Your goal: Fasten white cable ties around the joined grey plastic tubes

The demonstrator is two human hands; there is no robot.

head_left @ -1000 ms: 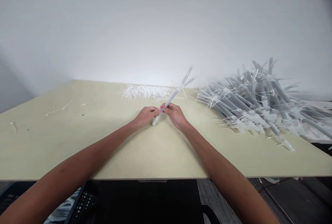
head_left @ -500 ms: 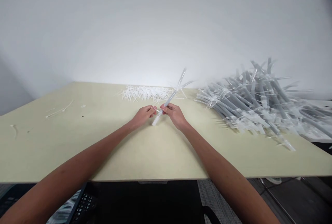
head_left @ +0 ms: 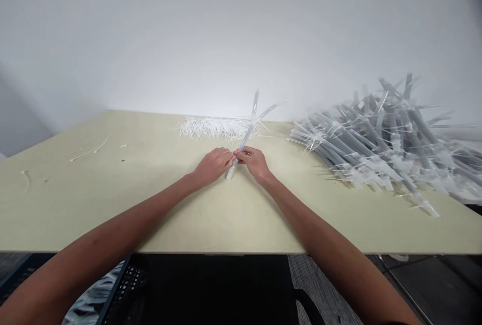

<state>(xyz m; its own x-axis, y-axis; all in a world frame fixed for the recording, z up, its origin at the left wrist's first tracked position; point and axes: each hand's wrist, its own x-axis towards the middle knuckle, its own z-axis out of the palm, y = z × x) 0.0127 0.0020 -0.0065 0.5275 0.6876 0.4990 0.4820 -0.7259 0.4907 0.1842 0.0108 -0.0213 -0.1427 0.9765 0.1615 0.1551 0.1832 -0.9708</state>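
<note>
A clear plastic tube (head_left: 246,136) with branching ends slants up and away above the table's middle. My right hand (head_left: 256,162) is closed on its lower part, thumb and fingers pinching it. Close against the tube's other side, my left hand (head_left: 215,165) is closed in a pinch; a thin white cable tie shows at its fingertips in the earlier view, but the fingers mostly hide it now. The tube's lower end sticks out below both hands. Behind them lies a loose pile of white cable ties (head_left: 211,127).
A large heap of clear, tied tubes (head_left: 361,139) covers the right of the pale yellow table (head_left: 233,224). Several loose cable ties (head_left: 90,152) lie at left. Below the front edge is a dark crate (head_left: 119,285) holding tubing. A white wall (head_left: 226,38) rises behind.
My left hand has moved right, closer to the tube and my right hand. The tube's branches have turned and spread. The whole view has shifted slightly.
</note>
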